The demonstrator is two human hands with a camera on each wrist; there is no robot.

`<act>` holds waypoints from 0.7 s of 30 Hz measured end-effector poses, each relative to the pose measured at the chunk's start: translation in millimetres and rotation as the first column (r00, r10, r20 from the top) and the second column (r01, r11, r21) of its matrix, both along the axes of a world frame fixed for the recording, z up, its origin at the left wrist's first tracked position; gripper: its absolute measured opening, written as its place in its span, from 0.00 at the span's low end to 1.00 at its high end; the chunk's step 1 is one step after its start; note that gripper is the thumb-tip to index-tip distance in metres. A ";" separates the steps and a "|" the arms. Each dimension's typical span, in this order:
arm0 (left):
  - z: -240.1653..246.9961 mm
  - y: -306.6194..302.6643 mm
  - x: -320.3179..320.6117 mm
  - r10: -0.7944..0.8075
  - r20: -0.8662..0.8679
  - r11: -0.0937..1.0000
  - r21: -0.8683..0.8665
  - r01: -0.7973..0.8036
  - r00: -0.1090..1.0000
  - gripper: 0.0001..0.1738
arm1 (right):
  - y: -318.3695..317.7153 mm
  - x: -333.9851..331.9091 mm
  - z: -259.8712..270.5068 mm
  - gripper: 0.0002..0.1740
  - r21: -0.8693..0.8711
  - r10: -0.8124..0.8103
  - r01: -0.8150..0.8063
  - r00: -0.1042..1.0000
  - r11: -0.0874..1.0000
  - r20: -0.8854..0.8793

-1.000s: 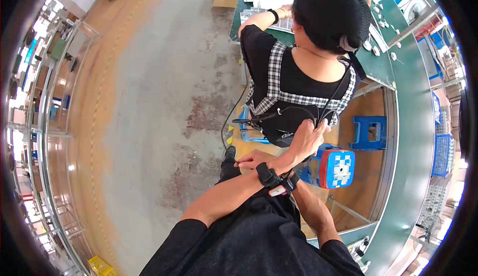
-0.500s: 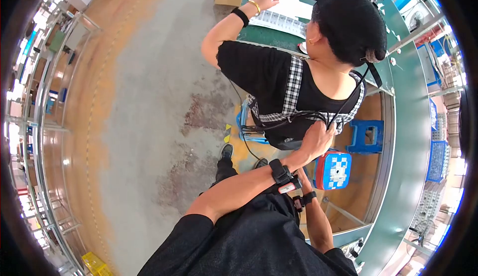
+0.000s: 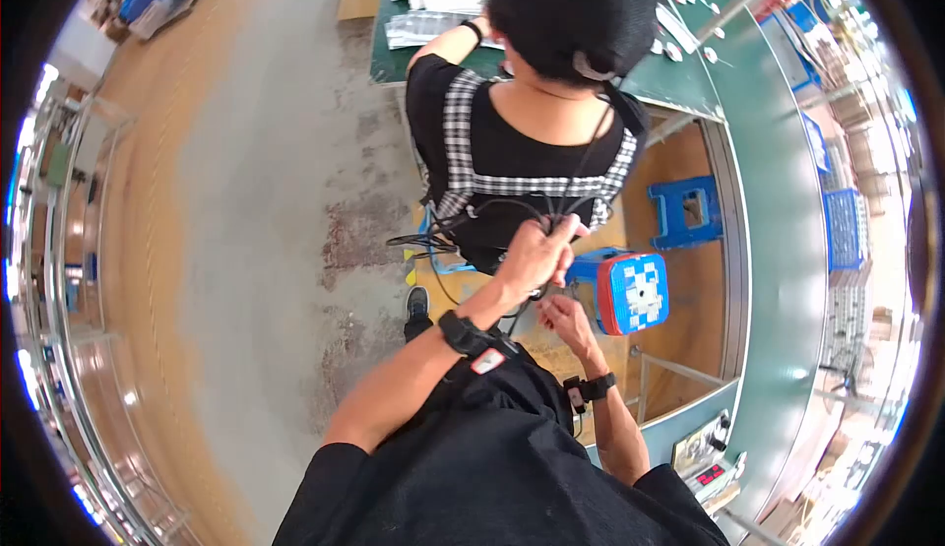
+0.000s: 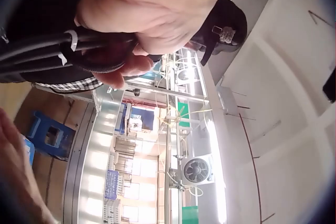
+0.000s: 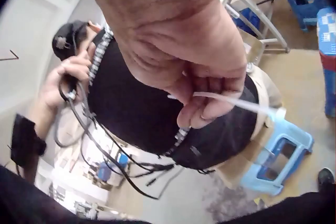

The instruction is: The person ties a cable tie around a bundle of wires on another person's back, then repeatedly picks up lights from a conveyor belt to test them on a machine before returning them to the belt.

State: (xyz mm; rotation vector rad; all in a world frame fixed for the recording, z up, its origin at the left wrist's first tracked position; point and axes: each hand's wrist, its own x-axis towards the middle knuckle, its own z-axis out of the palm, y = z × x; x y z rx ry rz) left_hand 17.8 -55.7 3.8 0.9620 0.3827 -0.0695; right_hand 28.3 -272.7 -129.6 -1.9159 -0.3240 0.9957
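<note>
My left hand (image 3: 532,256) grips a bundle of black cables (image 4: 31,56) behind the back of a seated person in a black shirt with checked straps (image 3: 541,167). Two white bands show on the cables in the left wrist view. Loose cable loops hang to the left of this hand. Just below it in the head view is my right hand (image 3: 569,321). The right wrist view shows that hand pinching a thin white cable tie (image 5: 236,101) between thumb and fingers, its small head sticking out to the right.
Blue stools (image 3: 686,211) stand on the floor to the right, a red and blue one (image 3: 633,295) close by my right hand. A green worktable (image 3: 394,64) lies beyond the seated person, with sheets and small white parts. A long green bench (image 3: 778,251) runs along the right.
My right hand, first left of my left wrist and then hidden behind it, now shows at its right. The seated person reached out and drew the arm back. My left hand keeps hold of the cables.
</note>
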 end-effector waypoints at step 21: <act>-5.1 12.4 -3.2 -0.184 -0.013 0.978 0.098 0.184 0.983 0.31 | 47.9 13.0 121.8 0.15 0.615 -0.488 0.623 0.775 0.483 -0.401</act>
